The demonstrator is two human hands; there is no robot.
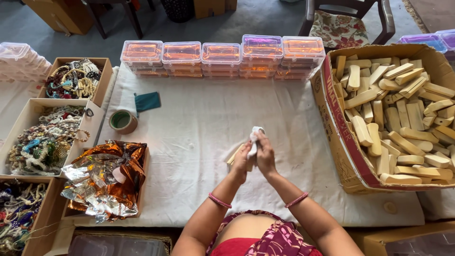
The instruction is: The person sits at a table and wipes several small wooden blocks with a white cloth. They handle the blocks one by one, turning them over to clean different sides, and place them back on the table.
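Frame centre, over white cloth-covered table: left hand fingers closed on pale wooden stick, long axis running lower-left to upper-right. Right hand pinches small white cloth against stick's upper end. Hands touching.

At the middle of the cloth-covered bench, the left hand grips a pale wooden stick while the right hand presses a small white cloth against it. A cardboard box heaped with similar sticks stands to the right. Clear plastic cases line the far edge; a tape roll and crumpled foil lie left, beside boxes of beads.
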